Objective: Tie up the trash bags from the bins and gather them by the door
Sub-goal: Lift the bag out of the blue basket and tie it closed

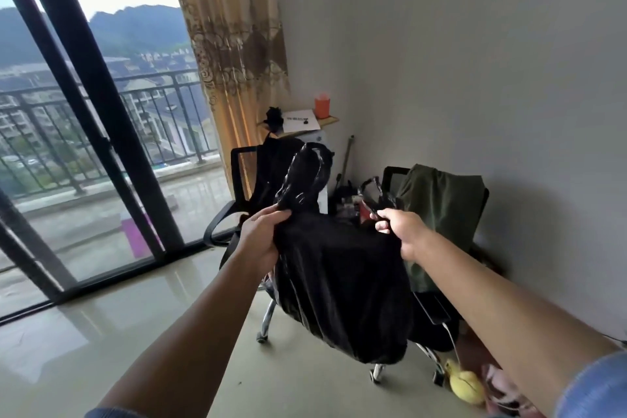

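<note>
The black trash bag [339, 282] is held up above the floor [135, 332]; one handle is gripped by the left hand [263, 234]; the other is pinched by the right hand [397, 231].

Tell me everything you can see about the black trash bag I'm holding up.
The trash bag is thin, glossy black plastic, wrinkled and bulging, so it seems to hold something. It hangs in the air in front of a chair, clear of the floor. Two handle loops stick up at its top, not yet tied. The left hand grips the bag under the bigger loop; the right hand pinches the base of the smaller loop.
</note>
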